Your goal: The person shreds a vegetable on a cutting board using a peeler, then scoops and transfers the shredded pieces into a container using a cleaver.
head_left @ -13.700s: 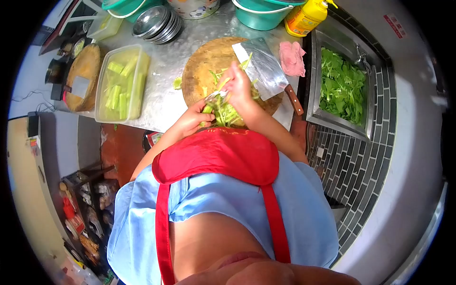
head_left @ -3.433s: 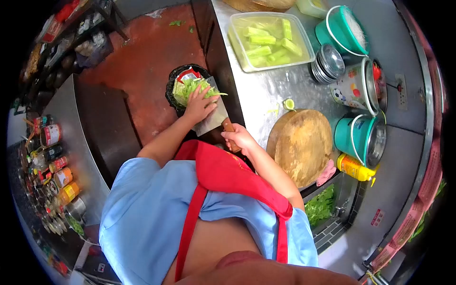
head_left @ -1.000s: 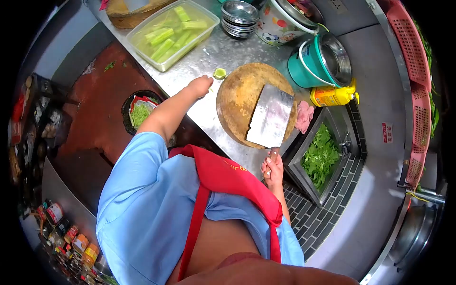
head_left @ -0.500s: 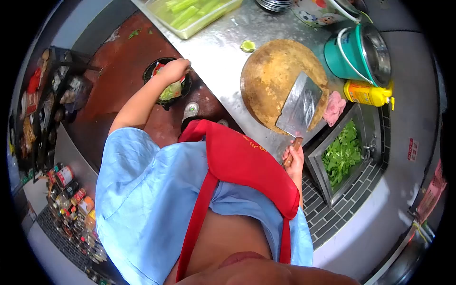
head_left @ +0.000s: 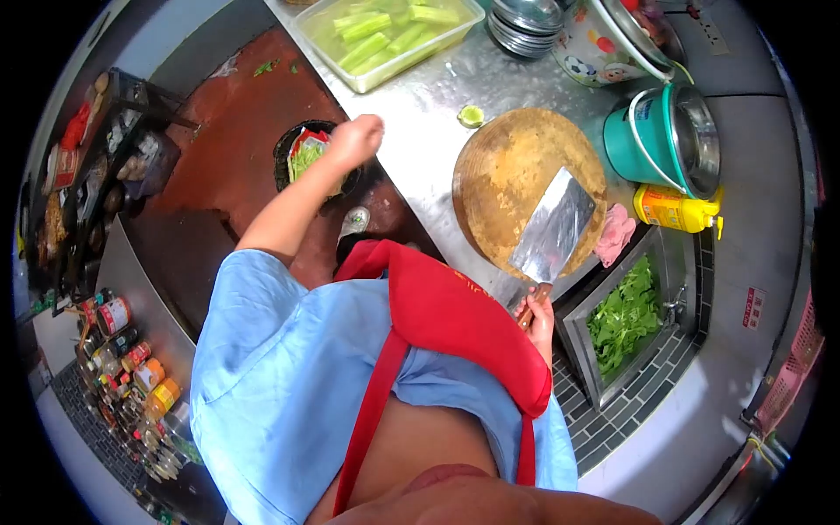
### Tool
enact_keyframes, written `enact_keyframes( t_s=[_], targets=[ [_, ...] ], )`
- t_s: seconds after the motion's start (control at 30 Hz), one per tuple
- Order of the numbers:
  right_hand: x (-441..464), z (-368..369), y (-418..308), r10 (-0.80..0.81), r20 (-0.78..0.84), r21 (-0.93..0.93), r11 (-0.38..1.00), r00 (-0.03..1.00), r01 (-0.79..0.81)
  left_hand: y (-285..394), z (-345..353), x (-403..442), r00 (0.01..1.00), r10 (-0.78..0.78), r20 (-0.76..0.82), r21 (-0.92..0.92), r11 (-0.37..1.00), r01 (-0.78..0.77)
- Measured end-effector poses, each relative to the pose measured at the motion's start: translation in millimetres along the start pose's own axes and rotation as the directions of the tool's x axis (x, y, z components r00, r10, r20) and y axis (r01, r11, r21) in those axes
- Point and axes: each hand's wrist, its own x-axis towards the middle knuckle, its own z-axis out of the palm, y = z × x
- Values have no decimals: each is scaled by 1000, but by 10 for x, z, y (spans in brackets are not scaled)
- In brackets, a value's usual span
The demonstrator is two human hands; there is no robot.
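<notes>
My right hand (head_left: 538,313) is wrapped round the wooden handle of a cleaver (head_left: 553,229). The broad, wet-looking blade lies flat over the right part of a thick round wooden chopping block (head_left: 494,175). My left hand (head_left: 357,142), fingers curled in, is above the counter's left edge; whatever is inside it, if anything, is hidden. Below it on the floor stands a dark waste bin (head_left: 282,160), partly covered by my forearm, with green scraps (head_left: 304,159) and red-and-white packaging inside. A pale green cut piece (head_left: 471,116) lies beside the block.
A plastic tub of cut green stalks (head_left: 372,80) stands at the counter's far left. Stacked metal bowls (head_left: 523,39), a teal bucket (head_left: 632,140), a yellow pump bottle (head_left: 669,208) and a pink cloth (head_left: 615,234) edge the right side. Leafy greens (head_left: 623,319) fill the sink.
My left hand has moved up and right, away from over the bin towards the counter edge. The cleaver stays in my right hand on the block. The whole view has shifted slightly.
</notes>
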Motion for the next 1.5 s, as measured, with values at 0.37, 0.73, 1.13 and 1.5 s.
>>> enact_keyframes(
  t_s=[0.37, 0.73, 1.13, 1.5],
  targets=[
    [-36, 92, -29, 3, -63, -91, 996, 998, -8, 765, 1226, 1007, 914, 144, 380, 121, 972, -203],
    [-93, 150, -133, -94, -99, -167, 983, 991, 77, 548, 506, 356, 999, 32, -9, 17, 999, -32],
    [102, -118, -376, -152, 55, -198, 967, 987, 160, -116, -554, -496, 844, -536, -24, 289, 804, 519],
    [203, -49, -322, -81, -80, -258, 964, 993, 58, 918, -1701, 2338, 972, 162, -169, 162, 977, -135]
  ],
)
